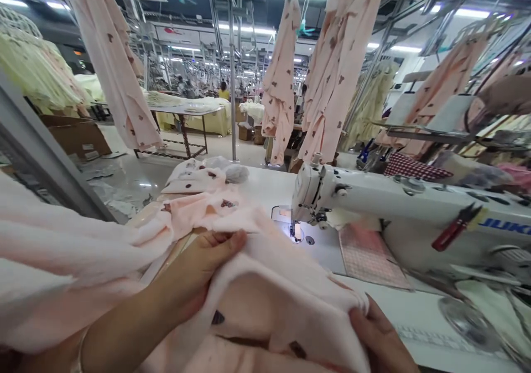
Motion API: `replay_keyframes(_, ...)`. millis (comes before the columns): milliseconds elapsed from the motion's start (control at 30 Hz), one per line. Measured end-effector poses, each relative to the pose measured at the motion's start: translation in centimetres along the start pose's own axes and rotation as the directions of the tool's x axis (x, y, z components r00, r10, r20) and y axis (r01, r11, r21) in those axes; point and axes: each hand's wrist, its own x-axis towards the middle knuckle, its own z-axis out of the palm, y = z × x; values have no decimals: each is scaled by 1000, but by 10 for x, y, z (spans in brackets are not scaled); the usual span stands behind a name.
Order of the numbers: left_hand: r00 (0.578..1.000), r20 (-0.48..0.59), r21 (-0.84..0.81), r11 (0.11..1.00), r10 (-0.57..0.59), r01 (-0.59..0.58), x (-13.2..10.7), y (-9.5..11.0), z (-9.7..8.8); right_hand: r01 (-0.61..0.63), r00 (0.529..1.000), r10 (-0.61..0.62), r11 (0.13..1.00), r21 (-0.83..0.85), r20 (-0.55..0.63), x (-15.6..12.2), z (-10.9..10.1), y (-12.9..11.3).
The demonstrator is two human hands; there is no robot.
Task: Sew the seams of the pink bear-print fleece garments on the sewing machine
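Observation:
A pale pink fabric piece point(265, 284) with small dark printed motifs is stretched between my two hands in front of the sewing machine point(352, 187). My left hand point(215, 262) pinches its upper edge near the middle of the view. At the lower right, my right hand point(379, 331) grips the other end, its fingers partly hidden by the cloth. More of the pink cloth spreads left over the table edge and toward my lap. The lit needle area point(296, 232) lies just beyond the fabric, apart from both hands.
Red-handled snips point(456, 226) rest against the machine's arm. A pink checked cloth point(369, 257) lies under that arm, with a clear round dish point(468, 320) at the right. Pink garments point(332, 68) hang beyond the table, and a metal post point(45, 140) slants at the left.

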Motion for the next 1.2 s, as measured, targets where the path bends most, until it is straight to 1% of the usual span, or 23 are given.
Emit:
replay_keyframes(33,1000,16,121,992,14,-15,0,1,-3,23,999,-23,1000,-6,-25,1,3,0)
replay_keyframes(67,999,35,267,963,29,-37,0,3,-6,61,996,-63,997,-44,-55,2,4,-1)
replay_keyframes(100,998,47,420,905,51,-66,-1,5,-10,109,990,-117,989,-97,-83,3,4,-1)
replay_keyframes(167,992,38,680,724,124,-116,0,6,-17,193,970,-215,965,-179,-111,5,1,0)
replay_keyframes(200,983,16,763,633,184,-131,1,6,-19,225,961,-250,955,-192,-115,7,-1,0)
replay_keyframes(233,968,-16,815,564,252,-134,2,5,-21,255,953,-281,947,-197,-115,8,-4,0)
replay_keyframes(267,948,-57,841,527,314,-124,3,4,-22,285,944,-311,936,-206,-108,10,-8,-1)
replay_keyframes(300,927,-99,844,524,361,-114,4,3,-21,315,936,-342,919,-235,-84,12,-12,-2)
replay_keyframes(367,903,-163,795,595,398,-118,6,2,-18,388,915,-403,856,-341,27,17,-20,-6)
replay_keyframes(433,916,-157,723,675,368,-147,5,4,-13,438,898,-408,794,-422,164,22,-28,-11)
replay_keyframes(500,933,-95,685,703,347,-192,4,7,-10,454,891,-378,775,-440,252,26,-33,-15)
replay_keyframes(533,936,-57,692,689,348,-214,4,8,-10,457,888,-370,774,-438,273,27,-35,-17)
replay_keyframes(667,933,134,771,556,333,-309,4,14,-13,472,879,-364,754,-457,308,27,-34,-23)
replay_keyframes(700,928,168,779,533,332,-331,4,15,-14,490,869,-367,732,-474,332,27,-32,-25)
replay_keyframes(733,921,192,781,516,339,-352,4,17,-14,523,848,-371,694,-494,378,28,-31,-27)
replay_keyframes(767,911,208,783,499,355,-373,4,19,-13,570,817,-371,639,-517,442,28,-29,-29)
replay_keyframes(867,874,258,797,420,412,-434,0,28,-7,718,694,-359,411,-561,624,32,-24,-34)
replay_keyframes(967,821,322,813,307,471,-495,-6,37,0,782,616,-385,197,-591,687,37,-21,-34)
replay_keyframes(1033,772,387,821,192,505,-537,-8,43,3,801,557,-431,51,-597,710,41,-22,-30)
replay_keyframes(1067,746,425,824,123,512,-554,-8,45,3,801,520,-460,-32,-598,720,44,-24,-28)
replay_keyframes(1100,726,462,825,54,510,-563,-8,48,4,794,473,-492,-120,-596,730,47,-26,-25)
replay_keyframes(1133,714,495,826,-12,495,-564,-6,50,3,781,422,-522,-206,-589,741,51,-29,-23)
replay_keyframes(1200,709,535,827,-116,459,-550,0,55,1,772,307,-519,-353,-528,797,60,-35,-22)
